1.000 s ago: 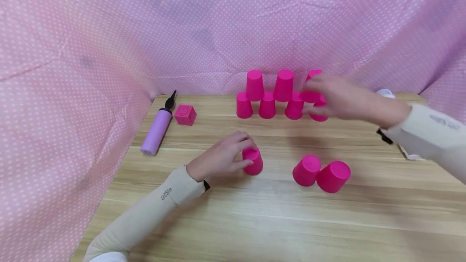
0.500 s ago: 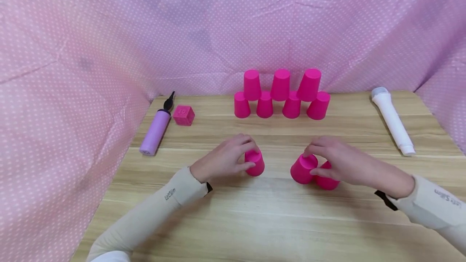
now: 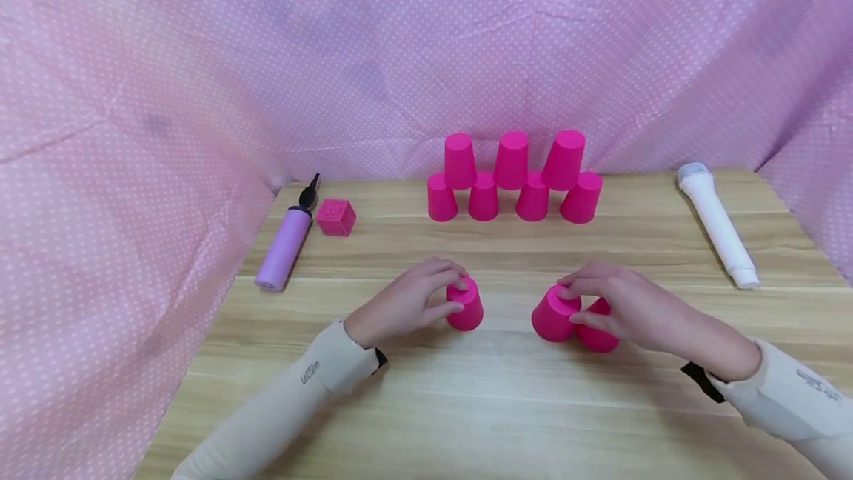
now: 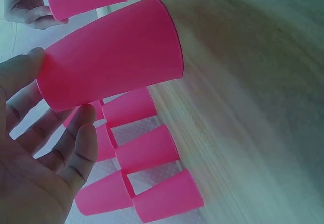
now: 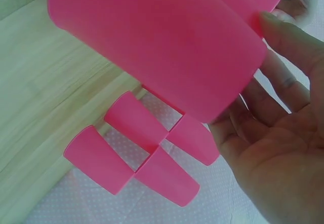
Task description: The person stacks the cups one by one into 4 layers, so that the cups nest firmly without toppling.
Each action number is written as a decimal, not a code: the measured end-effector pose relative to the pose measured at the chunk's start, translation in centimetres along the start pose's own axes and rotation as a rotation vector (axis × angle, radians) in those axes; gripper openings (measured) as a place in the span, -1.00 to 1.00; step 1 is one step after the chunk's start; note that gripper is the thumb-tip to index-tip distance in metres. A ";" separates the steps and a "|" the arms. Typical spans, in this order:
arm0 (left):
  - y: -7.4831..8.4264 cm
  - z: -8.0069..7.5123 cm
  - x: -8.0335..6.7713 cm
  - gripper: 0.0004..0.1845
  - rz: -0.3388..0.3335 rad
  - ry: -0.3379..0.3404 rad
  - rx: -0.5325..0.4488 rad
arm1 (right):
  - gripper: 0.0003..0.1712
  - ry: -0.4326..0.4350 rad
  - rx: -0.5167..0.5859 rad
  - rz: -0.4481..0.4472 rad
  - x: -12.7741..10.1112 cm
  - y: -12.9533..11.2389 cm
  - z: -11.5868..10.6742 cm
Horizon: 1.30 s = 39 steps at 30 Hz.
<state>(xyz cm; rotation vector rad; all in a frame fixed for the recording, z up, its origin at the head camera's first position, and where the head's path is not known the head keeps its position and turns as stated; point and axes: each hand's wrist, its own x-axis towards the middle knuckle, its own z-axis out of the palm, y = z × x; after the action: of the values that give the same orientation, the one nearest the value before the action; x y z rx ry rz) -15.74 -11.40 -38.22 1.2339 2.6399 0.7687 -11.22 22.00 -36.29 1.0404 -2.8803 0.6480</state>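
Note:
In the head view my left hand grips an upside-down pink cup on the wooden table. The left wrist view shows that cup tilted, with thumb and fingers at its closed end. My right hand lies over two more upside-down pink cups that touch each other. It curls round the right one, and its fingers reach the top of the left one. The right wrist view fills with the gripped cup. At the back stands a stack of pink cups, three on a lower row.
A purple hand pump and a pink cube lie at the back left. A white cylinder lies at the right. Pink dotted cloth walls the table on three sides.
My right hand left a cup on the stack's upper row and came down onto the two front cups. My left hand stayed on its cup, which now tilts slightly.

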 end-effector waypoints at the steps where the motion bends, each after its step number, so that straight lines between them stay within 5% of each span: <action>1: 0.0 0.1 -0.1 -0.74 0.003 0.004 -0.005 | -0.56 -0.006 0.002 0.004 0.0 0.0 0.0; 20: 0.2 0.8 -0.5 -0.72 0.011 0.025 -0.006 | -0.57 -0.016 0.035 0.051 -0.3 -0.7 0.0; 32: 0.2 0.2 -0.3 -0.68 0.046 0.067 0.030 | -0.55 0.076 -0.023 -0.053 0.0 -0.2 -0.4; 35: 0.0 -0.8 0.2 -0.69 0.076 0.123 0.029 | -0.54 0.135 -0.029 -0.108 0.6 0.0 -1.3; 39: -0.1 -3.2 2.0 -0.68 0.198 0.244 0.058 | -0.54 0.252 -0.028 -0.220 2.3 0.4 -3.5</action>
<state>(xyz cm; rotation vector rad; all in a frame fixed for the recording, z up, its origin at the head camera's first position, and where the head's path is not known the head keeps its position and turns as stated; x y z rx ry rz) -18.10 -11.24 -35.34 1.5251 2.7756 0.9338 -13.68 22.26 -32.96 1.1576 -2.5106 0.6687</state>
